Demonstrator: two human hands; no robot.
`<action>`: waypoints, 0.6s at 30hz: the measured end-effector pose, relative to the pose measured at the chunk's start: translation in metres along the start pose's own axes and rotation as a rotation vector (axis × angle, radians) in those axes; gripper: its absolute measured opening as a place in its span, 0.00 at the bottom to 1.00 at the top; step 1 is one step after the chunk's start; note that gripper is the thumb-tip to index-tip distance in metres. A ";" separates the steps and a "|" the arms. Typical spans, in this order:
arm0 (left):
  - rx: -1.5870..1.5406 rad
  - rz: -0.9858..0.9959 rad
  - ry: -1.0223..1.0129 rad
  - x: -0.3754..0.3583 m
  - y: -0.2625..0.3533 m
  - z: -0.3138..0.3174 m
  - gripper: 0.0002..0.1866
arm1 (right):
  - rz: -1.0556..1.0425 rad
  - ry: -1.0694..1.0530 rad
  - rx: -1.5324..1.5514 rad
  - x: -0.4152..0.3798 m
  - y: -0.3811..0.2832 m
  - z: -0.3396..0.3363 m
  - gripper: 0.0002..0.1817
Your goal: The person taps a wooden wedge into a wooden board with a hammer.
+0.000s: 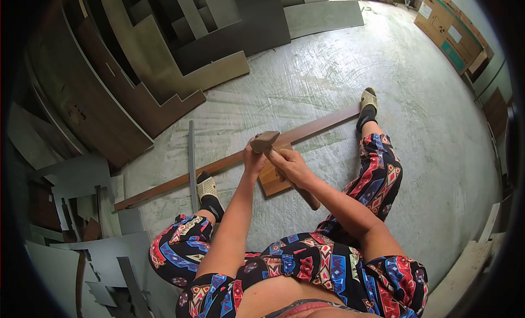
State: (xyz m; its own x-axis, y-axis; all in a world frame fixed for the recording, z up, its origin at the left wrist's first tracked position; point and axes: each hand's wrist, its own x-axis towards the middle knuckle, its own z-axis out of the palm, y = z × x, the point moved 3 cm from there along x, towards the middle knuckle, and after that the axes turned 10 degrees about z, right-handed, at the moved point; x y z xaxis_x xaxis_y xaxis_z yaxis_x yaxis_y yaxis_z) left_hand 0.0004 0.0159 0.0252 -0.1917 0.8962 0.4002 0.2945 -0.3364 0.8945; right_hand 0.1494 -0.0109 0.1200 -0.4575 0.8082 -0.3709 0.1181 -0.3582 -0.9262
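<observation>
I see the hammer (273, 154) at the middle of my view, above a small block (273, 178) that lies on the concrete floor (350, 72) just beside a long brown strip (306, 132). Its head is up by the strip, blunt and brownish, and the wooden handle comes out below the fist as a dark stub. The long axis runs from upper left, head end, down to lower right, toward the person's lap.

My right hand (292, 166) is wrapped shut around the handle. My left hand (253, 159) is curled close against the head end; I cannot tell whether it grips the hammer or something small beneath it, as the fingers hide that spot.

The strip crosses the floor from lower left to upper right, and both sandalled feet (367, 102) rest at it, one at each side of the hands. A thin grey bar (192, 159) lies upright in the view, crossing the strip beside the left foot. Stacked boards (164, 61) fill the upper left, grey offcuts (98, 252) the lower left, and cardboard boxes (454, 33) stand at the upper right, well apart.
</observation>
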 end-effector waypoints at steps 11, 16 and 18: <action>0.027 -0.101 -0.063 -0.004 -0.015 -0.002 0.08 | -0.011 0.015 -0.050 0.001 0.002 0.003 0.25; 0.124 0.105 -0.037 -0.003 -0.027 -0.001 0.08 | -0.022 -0.018 -0.026 0.002 0.008 0.004 0.27; 0.122 0.058 -0.055 -0.002 -0.022 -0.002 0.09 | -0.010 -0.001 -0.033 0.003 0.004 0.003 0.27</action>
State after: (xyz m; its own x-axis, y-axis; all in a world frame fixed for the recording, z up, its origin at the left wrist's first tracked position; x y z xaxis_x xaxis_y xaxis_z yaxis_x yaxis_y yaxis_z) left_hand -0.0076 0.0213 0.0052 -0.1205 0.8919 0.4359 0.4160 -0.3533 0.8379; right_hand 0.1456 -0.0117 0.1160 -0.4597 0.8110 -0.3619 0.1423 -0.3350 -0.9314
